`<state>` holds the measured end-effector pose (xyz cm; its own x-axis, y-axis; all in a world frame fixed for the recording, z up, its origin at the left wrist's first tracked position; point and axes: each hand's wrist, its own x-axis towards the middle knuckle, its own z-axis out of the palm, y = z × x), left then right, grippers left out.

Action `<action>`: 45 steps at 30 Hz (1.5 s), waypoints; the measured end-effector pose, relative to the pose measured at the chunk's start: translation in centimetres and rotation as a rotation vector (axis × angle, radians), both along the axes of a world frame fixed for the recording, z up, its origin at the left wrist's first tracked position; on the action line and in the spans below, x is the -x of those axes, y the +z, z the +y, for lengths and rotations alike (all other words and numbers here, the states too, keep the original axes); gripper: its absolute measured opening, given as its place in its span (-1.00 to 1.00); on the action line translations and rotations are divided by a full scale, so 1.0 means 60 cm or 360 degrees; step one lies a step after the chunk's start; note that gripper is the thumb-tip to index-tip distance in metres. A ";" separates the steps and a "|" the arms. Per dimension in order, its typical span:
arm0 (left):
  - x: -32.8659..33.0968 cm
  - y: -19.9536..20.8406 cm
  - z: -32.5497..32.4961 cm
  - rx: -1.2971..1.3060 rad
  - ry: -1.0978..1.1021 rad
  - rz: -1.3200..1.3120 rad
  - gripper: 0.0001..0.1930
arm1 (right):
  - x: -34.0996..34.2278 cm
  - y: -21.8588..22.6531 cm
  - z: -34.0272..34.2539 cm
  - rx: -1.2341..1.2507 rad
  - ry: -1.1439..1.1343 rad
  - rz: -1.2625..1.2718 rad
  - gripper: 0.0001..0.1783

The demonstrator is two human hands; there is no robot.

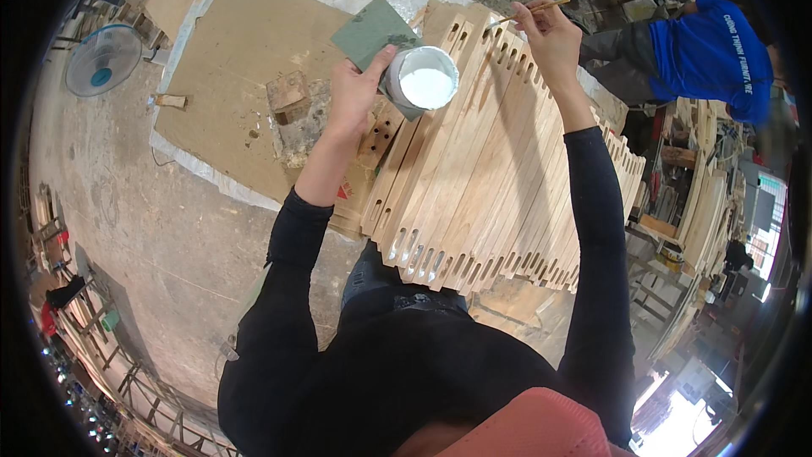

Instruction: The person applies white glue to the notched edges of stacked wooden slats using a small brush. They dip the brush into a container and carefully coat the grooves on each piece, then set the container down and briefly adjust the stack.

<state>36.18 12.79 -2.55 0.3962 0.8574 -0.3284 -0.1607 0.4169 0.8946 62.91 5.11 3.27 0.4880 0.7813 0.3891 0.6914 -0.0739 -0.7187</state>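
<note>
My left hand is closed round a small cup of white liquid, which looks like glue. A stiff green sheet is gripped along with the cup and sticks out on both sides of it. Pinched in the fingers of my right hand is a thin brush with a wooden handle. Its tip points down at the slotted far end of a row of pale wooden slats. Slots run along both ends of the slats. White liquid shows in several slots at the near end.
Brown cardboard covers the table to the left. On it lies a stained board with wooden blocks. A fan stands at the far left. Another person in a blue shirt bends at the right, near stacked timber.
</note>
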 end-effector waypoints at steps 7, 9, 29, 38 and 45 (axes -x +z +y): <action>0.025 0.001 0.005 -0.0020 0.0035 0.0019 -0.76 | 0.006 0.016 0.019 0.0281 0.0069 -0.0283 -0.71; 0.032 0.006 0.005 -0.0011 -0.0023 0.0079 -0.75 | 0.006 0.013 0.016 0.0225 0.0048 -0.0253 -0.70; -0.010 0.024 -0.002 -0.0356 0.0320 0.0266 -0.67 | 0.037 0.082 -0.052 -0.0084 0.0215 0.0559 -0.86; -0.032 0.024 -0.004 -0.0319 0.0093 0.0034 -0.73 | 0.136 0.091 -0.116 0.0060 0.0307 0.0274 -0.79; -0.043 0.037 -0.017 -0.0221 0.0008 0.0099 -0.78 | 0.112 0.075 -0.130 0.0102 0.0188 0.1052 -0.78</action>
